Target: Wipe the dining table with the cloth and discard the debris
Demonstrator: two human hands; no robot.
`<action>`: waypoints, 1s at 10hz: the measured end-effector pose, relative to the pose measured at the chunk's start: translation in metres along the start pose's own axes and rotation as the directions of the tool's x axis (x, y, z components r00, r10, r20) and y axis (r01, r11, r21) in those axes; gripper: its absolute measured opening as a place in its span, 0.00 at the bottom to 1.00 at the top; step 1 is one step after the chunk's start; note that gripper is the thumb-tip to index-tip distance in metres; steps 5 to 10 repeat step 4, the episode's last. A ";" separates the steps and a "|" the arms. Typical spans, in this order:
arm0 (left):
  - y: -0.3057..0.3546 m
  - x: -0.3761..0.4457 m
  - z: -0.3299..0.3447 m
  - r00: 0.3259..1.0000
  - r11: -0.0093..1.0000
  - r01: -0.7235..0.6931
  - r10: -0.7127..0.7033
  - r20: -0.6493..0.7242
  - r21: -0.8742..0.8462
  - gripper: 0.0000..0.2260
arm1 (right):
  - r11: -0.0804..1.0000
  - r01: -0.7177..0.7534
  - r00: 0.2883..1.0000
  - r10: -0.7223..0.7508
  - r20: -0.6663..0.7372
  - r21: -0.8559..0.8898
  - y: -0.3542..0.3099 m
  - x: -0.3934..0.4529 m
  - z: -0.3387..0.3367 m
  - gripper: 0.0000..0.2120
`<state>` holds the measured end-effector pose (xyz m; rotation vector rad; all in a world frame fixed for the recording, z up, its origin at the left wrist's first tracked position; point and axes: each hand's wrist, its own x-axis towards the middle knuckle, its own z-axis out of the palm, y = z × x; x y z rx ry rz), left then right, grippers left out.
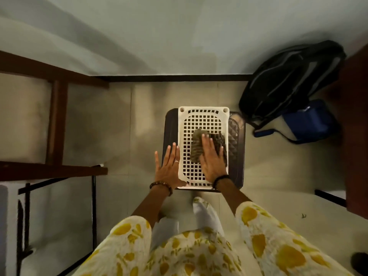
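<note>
While the right hand (pixel 212 156) lies flat, fingers extended, pressing the cloth (pixel 201 145) onto the white perforated tray (pixel 184 120), the left hand (pixel 169 166), released and splayed just beside it, apparently steadies the tray's edge. Debris is not discernible.

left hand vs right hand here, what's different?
The right hand lies flat on the dark cloth on the white perforated tray; the left hand is empty, fingers spread at the tray's left edge. The left hand wears a ring and a brown beaded bracelet; the right hand has a black band. Both are open, palms down.
</note>
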<state>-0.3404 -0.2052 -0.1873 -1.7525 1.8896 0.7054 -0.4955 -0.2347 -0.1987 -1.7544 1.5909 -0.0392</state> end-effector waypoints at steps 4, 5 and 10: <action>-0.003 -0.017 0.018 0.959 0.997 0.007 -0.026 -0.283 -0.071 0.52 | 0.798 0.292 0.956 -0.257 0.141 -0.527 -0.003 0.000 0.006 0.29; -0.003 -0.017 0.018 0.959 0.997 0.007 -0.026 -0.283 -0.071 0.52 | 0.798 0.292 0.956 -0.257 0.141 -0.527 -0.003 0.000 0.006 0.29; -0.003 -0.017 0.018 0.959 0.997 0.007 -0.026 -0.283 -0.071 0.52 | 0.798 0.292 0.956 -0.257 0.141 -0.527 -0.003 0.000 0.006 0.29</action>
